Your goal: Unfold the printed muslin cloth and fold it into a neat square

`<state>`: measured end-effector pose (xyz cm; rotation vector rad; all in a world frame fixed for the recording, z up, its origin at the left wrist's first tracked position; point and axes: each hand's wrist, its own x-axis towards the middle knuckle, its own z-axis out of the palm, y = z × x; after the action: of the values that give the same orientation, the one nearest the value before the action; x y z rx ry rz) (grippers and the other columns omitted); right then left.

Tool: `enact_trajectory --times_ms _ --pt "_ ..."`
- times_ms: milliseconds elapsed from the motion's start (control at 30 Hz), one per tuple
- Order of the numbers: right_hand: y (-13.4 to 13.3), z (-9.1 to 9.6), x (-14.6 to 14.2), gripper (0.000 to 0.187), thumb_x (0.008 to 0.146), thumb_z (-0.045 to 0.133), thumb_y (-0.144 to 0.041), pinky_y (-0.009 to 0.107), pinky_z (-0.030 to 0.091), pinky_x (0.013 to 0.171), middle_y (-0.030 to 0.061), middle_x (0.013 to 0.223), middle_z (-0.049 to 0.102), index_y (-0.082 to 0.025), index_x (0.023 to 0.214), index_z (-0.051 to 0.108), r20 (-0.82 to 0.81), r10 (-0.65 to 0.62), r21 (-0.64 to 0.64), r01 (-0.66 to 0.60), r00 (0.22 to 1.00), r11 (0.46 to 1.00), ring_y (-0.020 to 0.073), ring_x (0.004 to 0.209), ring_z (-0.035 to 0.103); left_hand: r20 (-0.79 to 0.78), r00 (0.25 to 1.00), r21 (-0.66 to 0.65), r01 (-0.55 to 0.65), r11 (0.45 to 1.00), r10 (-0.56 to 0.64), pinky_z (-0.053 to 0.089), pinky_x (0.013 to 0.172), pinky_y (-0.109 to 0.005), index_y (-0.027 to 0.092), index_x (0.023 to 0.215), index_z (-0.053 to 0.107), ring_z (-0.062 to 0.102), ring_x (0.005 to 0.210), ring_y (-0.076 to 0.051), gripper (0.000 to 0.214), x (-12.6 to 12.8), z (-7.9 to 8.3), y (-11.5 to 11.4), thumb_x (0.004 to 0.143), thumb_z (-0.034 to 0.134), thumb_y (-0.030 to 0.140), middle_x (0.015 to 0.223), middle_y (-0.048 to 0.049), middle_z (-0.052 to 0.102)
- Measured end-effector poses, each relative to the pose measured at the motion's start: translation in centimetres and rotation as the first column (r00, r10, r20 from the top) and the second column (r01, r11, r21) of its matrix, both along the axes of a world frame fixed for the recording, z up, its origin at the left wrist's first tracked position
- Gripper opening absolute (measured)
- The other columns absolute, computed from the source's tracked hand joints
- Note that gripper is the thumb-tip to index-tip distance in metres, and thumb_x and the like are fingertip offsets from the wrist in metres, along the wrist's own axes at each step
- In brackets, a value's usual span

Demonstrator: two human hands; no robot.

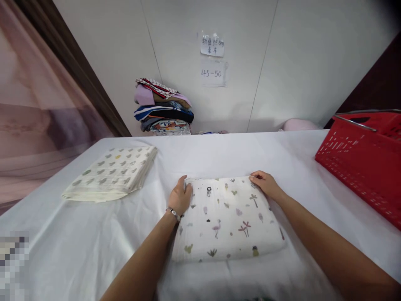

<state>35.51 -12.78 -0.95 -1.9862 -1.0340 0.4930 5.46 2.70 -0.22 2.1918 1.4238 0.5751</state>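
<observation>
A folded white muslin cloth (227, 217), printed with palm trees, a flamingo and small plants, lies flat in front of me on the white-covered table. My left hand (180, 196), with a bracelet on its wrist, is closed at the cloth's far left corner; its thumb rests on top and part of its fingers is hidden. At the far right corner, my right hand (265, 184) pinches the edge between thumb and fingers. Off to the left is a second folded cloth (109, 171), cream with grey cloud-like prints, touched by neither hand.
A red plastic basket (360, 163) with a metal handle stands at the right on the table (238, 150). Beyond the far edge rises a pile of folded fabrics (164, 106) against the wall. Paper signs (213, 45) hang there. A pink curtain (37, 113) borders the left.
</observation>
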Motion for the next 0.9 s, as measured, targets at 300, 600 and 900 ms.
enact_trajectory --times_ms 300,600,900 --pt "-0.3 0.5 -1.3 0.034 0.082 0.041 -0.039 0.038 0.043 0.089 0.0075 0.108 0.062 -0.02 0.1 0.063 0.282 -0.01 0.027 0.003 0.959 1.0 0.0229 0.102 0.055 -0.003 1.0 -0.003 -0.004 1.0 0.004 0.044 0.069 -0.028 0.019 0.125 0.043 0.061 0.071 -0.019 0.042 0.1 0.0 -0.1 0.085 0.038 0.031 0.073 -0.0019 0.063" --pt "0.7 3.3 -10.2 0.064 0.089 0.032 -0.055 0.048 0.014 0.111 0.0038 0.148 0.019 -0.024 0.144 0.02 0.505 0.637 -0.319 -0.56 0.583 0.765 0.0253 0.136 0.013 -0.029 0.999 0.034 0.015 0.999 -0.014 0.044 0.069 -0.028 0.018 0.126 0.041 0.061 0.071 -0.02 0.042 -0.1 -0.1 0.0 0.086 0.037 0.03 0.071 -0.0022 0.062" --pt "1.7 -0.2 -8.8 0.063 0.089 0.027 -0.057 0.048 0.013 0.111 0.0032 0.149 0.018 -0.026 0.143 0.02 0.598 0.599 -0.34 -0.509 0.532 0.791 0.0242 0.137 0.011 0.01 1.0 -0.041 0.011 0.999 -0.011 0.043 0.066 -0.026 0.018 0.124 0.042 0.06 0.068 -0.017 0.039 -0.6 0.0 0.6 0.087 0.039 0.031 0.068 0.0001 0.06"
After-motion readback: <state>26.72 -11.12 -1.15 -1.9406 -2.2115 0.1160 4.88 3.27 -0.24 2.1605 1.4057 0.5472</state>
